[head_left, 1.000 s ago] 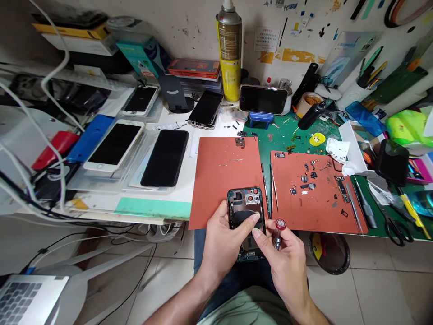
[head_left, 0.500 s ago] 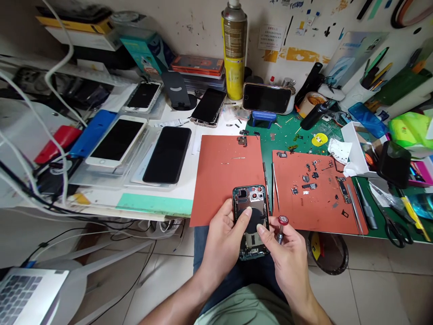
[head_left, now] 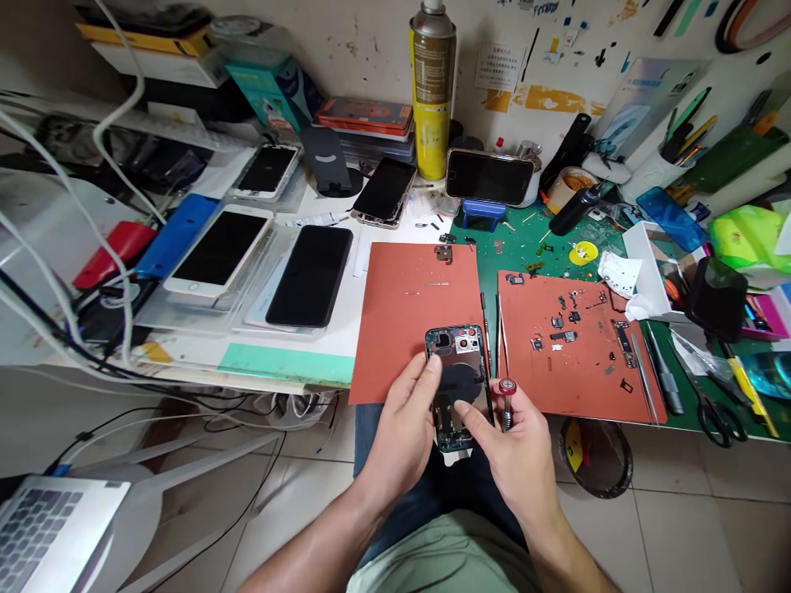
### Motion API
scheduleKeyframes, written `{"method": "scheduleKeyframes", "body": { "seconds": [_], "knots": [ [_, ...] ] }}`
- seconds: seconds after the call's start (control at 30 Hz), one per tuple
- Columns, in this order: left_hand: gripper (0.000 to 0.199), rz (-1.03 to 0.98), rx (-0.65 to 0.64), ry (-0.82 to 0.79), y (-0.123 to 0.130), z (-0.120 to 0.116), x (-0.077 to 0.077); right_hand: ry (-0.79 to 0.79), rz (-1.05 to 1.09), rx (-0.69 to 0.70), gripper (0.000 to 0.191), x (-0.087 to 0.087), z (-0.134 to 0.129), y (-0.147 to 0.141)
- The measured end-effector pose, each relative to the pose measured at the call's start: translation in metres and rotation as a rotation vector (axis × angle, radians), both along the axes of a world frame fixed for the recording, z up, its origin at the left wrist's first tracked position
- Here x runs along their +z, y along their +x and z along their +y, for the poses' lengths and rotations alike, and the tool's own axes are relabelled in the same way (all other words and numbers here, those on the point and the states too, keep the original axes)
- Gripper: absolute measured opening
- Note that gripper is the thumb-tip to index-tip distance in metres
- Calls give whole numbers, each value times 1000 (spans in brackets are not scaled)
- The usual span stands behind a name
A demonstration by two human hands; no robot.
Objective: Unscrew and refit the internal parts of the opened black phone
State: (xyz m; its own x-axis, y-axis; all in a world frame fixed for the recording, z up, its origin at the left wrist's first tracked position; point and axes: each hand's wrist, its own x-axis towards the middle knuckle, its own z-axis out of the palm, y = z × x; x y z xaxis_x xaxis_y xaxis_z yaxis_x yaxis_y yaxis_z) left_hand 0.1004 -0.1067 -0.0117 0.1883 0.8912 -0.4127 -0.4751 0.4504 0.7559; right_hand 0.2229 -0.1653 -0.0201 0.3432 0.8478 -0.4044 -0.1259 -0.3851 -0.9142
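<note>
An opened phone housing (head_left: pixel 457 371) with bare inner parts is held above my lap, at the front edge of the table. My left hand (head_left: pixel 408 420) grips its left side, thumb on the upper left edge. My right hand (head_left: pixel 516 445) holds its lower right side, with the thumb pressed on the inner face. A small screwdriver with a red cap (head_left: pixel 507 392) is also kept between the fingers of my right hand. Behind the housing lies a red mat (head_left: pixel 401 313) with a few small metal pieces.
A second red mat (head_left: pixel 581 371) on the right carries several tiny phone parts. Scissors (head_left: pixel 717 412) and tweezers lie beyond it. Several phones, one a black phone (head_left: pixel 310 276), lie to the left. A yellow spray can (head_left: pixel 431 99) stands at the back.
The phone housing has tilted and risen slightly. My left thumb has moved from its inner face to its upper left edge. My right thumb has slid left and inward.
</note>
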Motion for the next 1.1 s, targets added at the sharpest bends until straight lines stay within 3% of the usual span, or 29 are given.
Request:
{"method": "scheduleKeyframes", "body": {
  "seconds": [0.17, 0.4, 0.8, 1.0, 1.1],
  "knots": [
    [57, -129, -12, -43, -2, 0, 6, 14, -24, 6, 35, -1, -1, 5],
    [37, -39, -57, 59, -7, -9, -4, 10, -3, -22, 47, 0, -9, 5],
    [39, 36, -50, 156, -9, -14, -8, 40, -136, -43, 44, 5, -9, 3],
    [53, -96, -30, 0, -11, -18, -1, 46, -147, -56, 45, 8, 0, 1],
    [51, -197, -67, -23, -13, -18, 2, 32, -143, -55, 46, 6, -1, 2]
  ]
}}
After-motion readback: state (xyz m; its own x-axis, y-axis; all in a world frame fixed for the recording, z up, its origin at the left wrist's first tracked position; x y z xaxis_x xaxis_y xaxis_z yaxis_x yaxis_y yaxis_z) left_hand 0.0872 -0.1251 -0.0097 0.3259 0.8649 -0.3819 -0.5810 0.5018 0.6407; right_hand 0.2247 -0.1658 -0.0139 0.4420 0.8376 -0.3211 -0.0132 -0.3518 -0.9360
